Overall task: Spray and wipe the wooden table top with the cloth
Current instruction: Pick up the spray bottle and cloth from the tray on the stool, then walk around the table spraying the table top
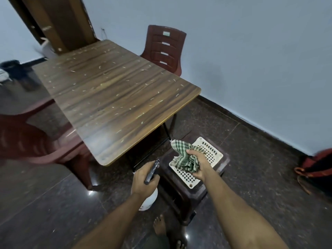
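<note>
While the wooden surface point(115, 90) sits unsprayed, littered with flecks (nothing wiped), left hand point(144, 178) grips spray bottle point(150, 193), right hand point(199, 164) clutches checked cloth point(183, 157).

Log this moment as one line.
left hand: holds spray bottle | right hand: grips cloth over basket | table: unwiped

Domestic room, likely dining area of home. Evidence: wood-grain table point(115, 97), maroon plastic chairs point(164, 49) at its sides, dark polished stone floor point(251, 159), plain pale-blue walls point(251, 51), brown wooden door point(59, 20), bare foot point(159, 225).
</note>
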